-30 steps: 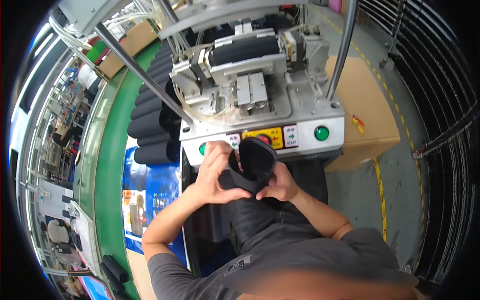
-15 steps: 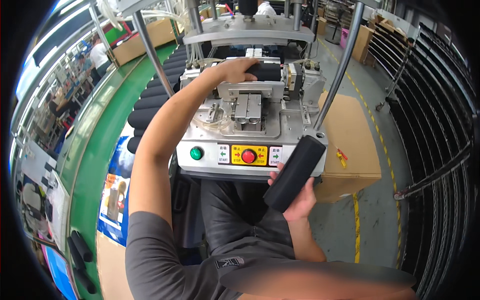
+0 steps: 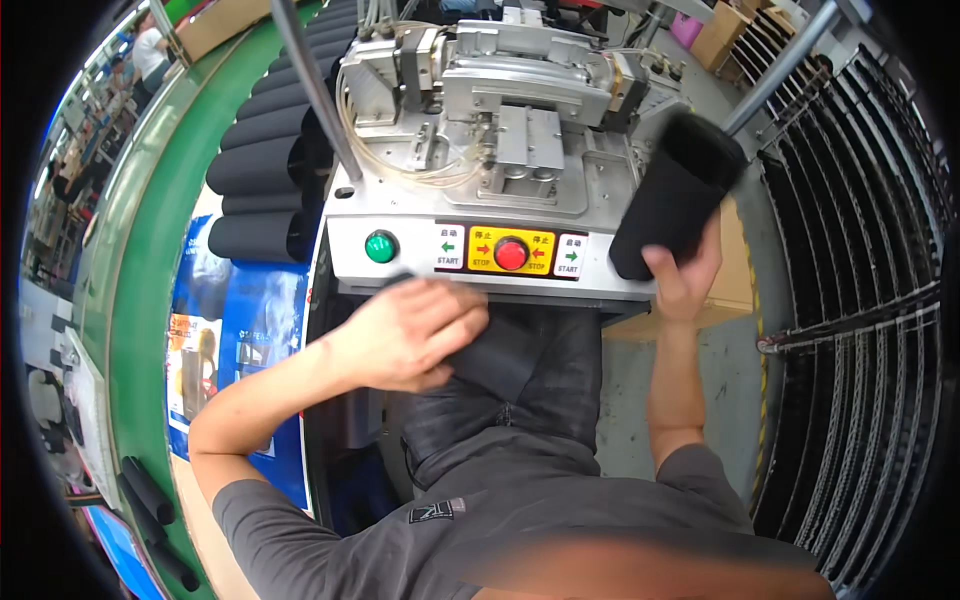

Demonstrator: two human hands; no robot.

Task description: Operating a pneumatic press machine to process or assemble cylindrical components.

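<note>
Grips blk. tube (image 3: 668,205) mouth-up by right end of pneu. press (image 3: 530,150), R hand (image 3: 688,272) closed round near end, prob. leaving mouth free; curls L hand (image 3: 425,335) round blurred dk. tube (image 3: 503,358) above lap (image 3: 570,370).

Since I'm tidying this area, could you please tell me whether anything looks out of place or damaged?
A few black tubes lie loose at the lower left, apart from the neat row beside the machine. No spill or damage stands out.
</note>
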